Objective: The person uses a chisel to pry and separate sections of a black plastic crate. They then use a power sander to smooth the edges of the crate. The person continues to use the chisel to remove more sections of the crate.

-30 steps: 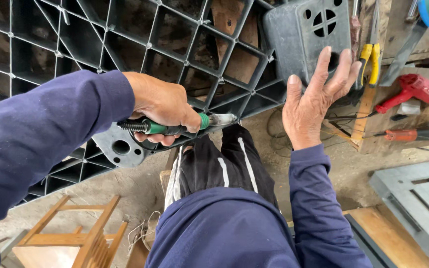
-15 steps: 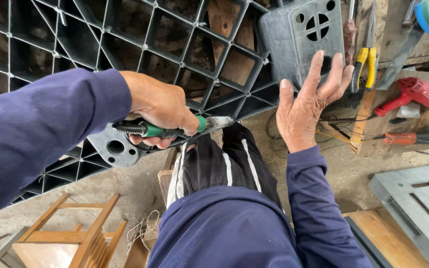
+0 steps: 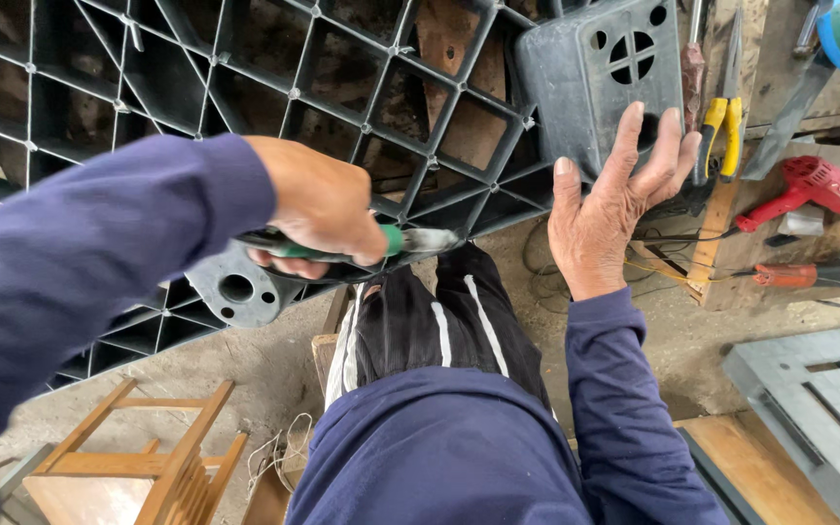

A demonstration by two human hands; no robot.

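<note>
Two hands, left hand (image 3: 318, 209) fingers closed round green-handled tool (image 3: 362, 243), right hand (image 3: 614, 199) fingers spread on black plastic pallet (image 3: 439, 97)

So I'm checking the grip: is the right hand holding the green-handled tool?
No, the left hand grips the green-handled tool; the right hand rests open against the black plastic grid.

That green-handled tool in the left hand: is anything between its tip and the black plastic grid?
Nothing visible. The green-handled tool in the left hand has its tip right at the black grid, near its lower edge. The right hand rests flat on the grid's corner block, off to the side.
</note>
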